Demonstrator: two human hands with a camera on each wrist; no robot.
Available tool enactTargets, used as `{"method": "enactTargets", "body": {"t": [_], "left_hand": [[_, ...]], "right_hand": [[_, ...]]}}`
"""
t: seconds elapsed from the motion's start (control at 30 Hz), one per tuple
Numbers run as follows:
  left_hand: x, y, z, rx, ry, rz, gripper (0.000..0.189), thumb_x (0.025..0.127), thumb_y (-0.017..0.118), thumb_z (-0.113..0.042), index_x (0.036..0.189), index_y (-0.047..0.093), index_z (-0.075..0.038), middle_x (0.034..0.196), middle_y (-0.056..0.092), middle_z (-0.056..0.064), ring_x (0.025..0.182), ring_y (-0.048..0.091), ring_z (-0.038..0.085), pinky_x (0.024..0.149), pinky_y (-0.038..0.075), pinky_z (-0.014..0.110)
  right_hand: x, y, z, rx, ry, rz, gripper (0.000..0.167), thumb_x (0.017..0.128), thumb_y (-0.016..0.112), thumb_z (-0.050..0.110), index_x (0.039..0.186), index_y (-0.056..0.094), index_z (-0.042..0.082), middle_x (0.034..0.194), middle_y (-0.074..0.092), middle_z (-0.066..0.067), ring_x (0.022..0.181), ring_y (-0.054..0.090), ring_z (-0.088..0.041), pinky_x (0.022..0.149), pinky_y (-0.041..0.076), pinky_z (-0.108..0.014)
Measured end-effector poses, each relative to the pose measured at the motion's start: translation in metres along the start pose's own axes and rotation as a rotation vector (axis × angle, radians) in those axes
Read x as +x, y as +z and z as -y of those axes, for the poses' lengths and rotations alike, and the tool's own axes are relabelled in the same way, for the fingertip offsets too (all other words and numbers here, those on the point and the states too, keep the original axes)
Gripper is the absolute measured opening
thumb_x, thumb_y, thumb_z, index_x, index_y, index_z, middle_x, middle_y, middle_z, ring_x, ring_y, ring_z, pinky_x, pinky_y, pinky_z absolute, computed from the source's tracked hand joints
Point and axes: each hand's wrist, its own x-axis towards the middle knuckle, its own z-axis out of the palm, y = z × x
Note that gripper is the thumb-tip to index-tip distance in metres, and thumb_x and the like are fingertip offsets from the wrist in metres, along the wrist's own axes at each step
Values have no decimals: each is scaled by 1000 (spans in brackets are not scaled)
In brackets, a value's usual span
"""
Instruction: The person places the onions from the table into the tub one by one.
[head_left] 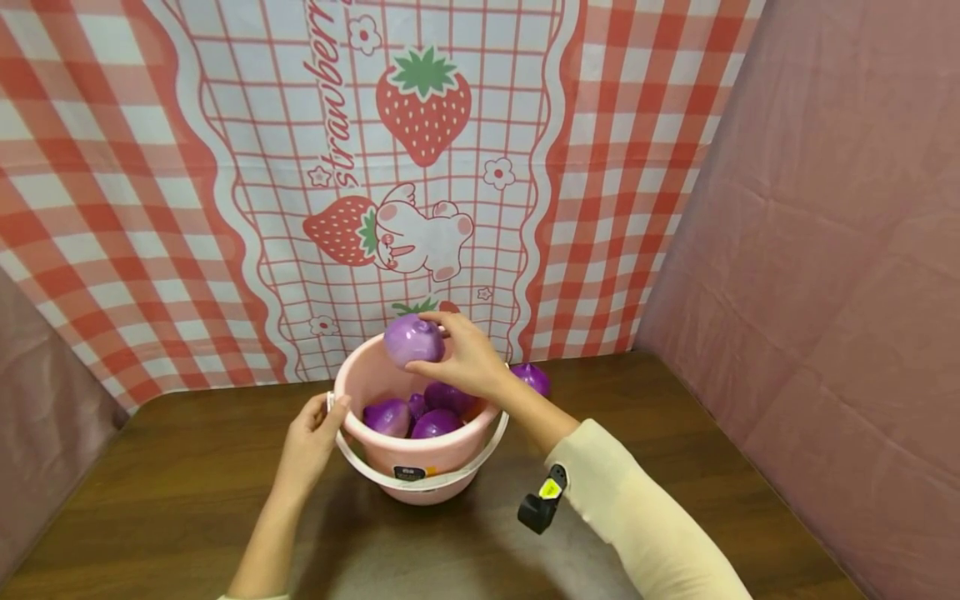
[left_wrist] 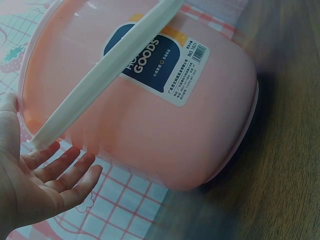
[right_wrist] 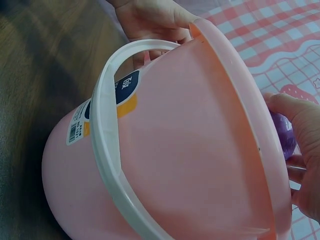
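A pink bucket (head_left: 420,454) with a white handle (head_left: 420,481) stands upright on the table. My left hand (head_left: 309,437) holds its left rim, the thumb at the top edge and the fingers (left_wrist: 75,172) outside near the handle's end. Over the bucket's mouth, my right hand (head_left: 468,354) grips a glossy purple onion (head_left: 412,342) between thumb and fingers. Inside lie several darker purple onions (head_left: 437,423). In the right wrist view the held onion (right_wrist: 284,135) shows partly behind the pink rim.
Another purple onion (head_left: 531,379) sits on the brown wooden table (head_left: 645,467), right of the bucket and partly behind the right forearm. A red and white checked strawberry cloth (head_left: 465,200) hangs at the back. A pink cloth wall (head_left: 825,250) rises along the right side.
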Motion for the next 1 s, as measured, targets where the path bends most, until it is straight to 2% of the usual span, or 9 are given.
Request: {"method": "enactTargets", "body": {"t": [0.37, 0.6, 0.83, 1.0], "left_hand": [[0, 0, 0, -20, -9, 9, 30, 96, 52, -21, 115, 54, 3, 73, 58, -21, 68, 57, -1, 63, 51, 18], [0, 0, -1, -24, -12, 9, 31, 96, 52, -21, 115, 54, 3, 73, 59, -20, 68, 57, -1, 63, 52, 20], [1, 1, 0, -48, -30, 9, 31, 96, 52, -20, 116, 54, 3, 85, 62, -2, 73, 59, -1, 67, 56, 25], [1, 0, 1, -46, -29, 11, 30, 96, 52, -20, 115, 54, 3, 80, 61, -11, 71, 58, -1, 66, 56, 25]], "right_hand": [[3, 8, -1, -34, 2, 29, 70, 72, 81, 35, 130, 50, 12, 119, 56, -12, 106, 58, -23, 87, 52, -35], [4, 14, -2, -98, 7, 70, 72, 73, 78, 40, 133, 49, 13, 125, 56, -9, 110, 58, -20, 89, 50, -31], [4, 16, -3, -104, 17, 96, 69, 76, 76, 40, 133, 49, 13, 132, 53, -8, 117, 54, -25, 98, 45, -35], [4, 14, -4, -97, 15, 69, 61, 78, 75, 35, 130, 53, 13, 127, 55, -11, 113, 55, -27, 94, 47, -36]]}}
